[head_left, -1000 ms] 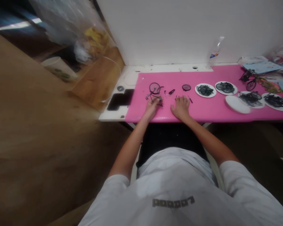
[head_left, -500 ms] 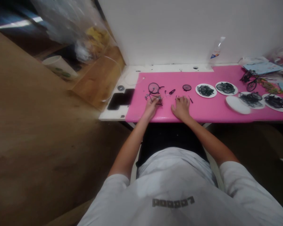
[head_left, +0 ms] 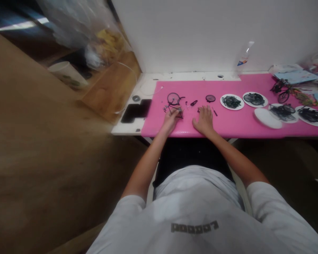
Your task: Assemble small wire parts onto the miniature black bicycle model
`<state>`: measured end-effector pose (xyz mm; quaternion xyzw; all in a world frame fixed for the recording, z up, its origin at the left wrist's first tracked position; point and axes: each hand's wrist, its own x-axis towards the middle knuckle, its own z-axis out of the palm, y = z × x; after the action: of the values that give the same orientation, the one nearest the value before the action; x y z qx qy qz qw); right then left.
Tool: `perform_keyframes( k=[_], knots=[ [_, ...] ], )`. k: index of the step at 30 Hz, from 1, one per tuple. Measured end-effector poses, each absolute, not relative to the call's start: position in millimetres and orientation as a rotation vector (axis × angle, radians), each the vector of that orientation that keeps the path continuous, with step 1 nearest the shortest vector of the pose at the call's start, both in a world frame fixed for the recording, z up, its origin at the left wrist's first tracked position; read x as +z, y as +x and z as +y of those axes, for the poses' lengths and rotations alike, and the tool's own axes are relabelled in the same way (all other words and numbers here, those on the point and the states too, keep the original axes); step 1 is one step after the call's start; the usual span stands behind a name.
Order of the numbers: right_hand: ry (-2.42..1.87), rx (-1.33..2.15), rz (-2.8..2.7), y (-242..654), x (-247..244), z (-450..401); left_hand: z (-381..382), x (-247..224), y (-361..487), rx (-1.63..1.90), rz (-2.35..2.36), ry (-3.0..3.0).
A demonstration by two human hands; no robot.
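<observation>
My left hand (head_left: pixel 170 119) is closed on a small dark bicycle frame (head_left: pixel 171 108) at the left part of the pink mat (head_left: pixel 185 132). A spoked wheel (head_left: pixel 173 98) lies just above that frame. My right hand (head_left: pixel 204 120) rests on the mat with its fingers spread, and small dark bits show at its fingertips. Right beside it lies a thin dark screwdriver (head_left: pixel 215 112). Above the hands are a dark elongated part (head_left: pixel 193 103) and another small wheel (head_left: pixel 210 98).
White plates (head_left: pixel 225 106) of dark parts stand to the right, with a white lid-like disc (head_left: pixel 267 118). Farther right is an assembled small bicycle (head_left: pixel 283 96) near plastic bags. Two black flat objects (head_left: pixel 128 113) lie left of the mat. A clear bottle (head_left: pixel 243 60) stands behind.
The fingers of my right hand have straightened slightly and moved a little over the mat. My left hand and the bicycle frame look nearly unmoved.
</observation>
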<state>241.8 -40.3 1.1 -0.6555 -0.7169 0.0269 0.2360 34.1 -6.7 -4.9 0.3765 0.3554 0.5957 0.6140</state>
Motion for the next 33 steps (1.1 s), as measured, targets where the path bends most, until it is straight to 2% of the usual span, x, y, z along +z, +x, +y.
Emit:
perform_keyframes(
  k=[26,33],
  knots=[
    [-1.825,0.1,-2.059,245,1,-28,-4,-2,32,1.358,0.776,0.807],
    [-1.759,0.237,-2.098,257,9,6,-1,-4,33,1.359,0.761,0.737]
  ],
)
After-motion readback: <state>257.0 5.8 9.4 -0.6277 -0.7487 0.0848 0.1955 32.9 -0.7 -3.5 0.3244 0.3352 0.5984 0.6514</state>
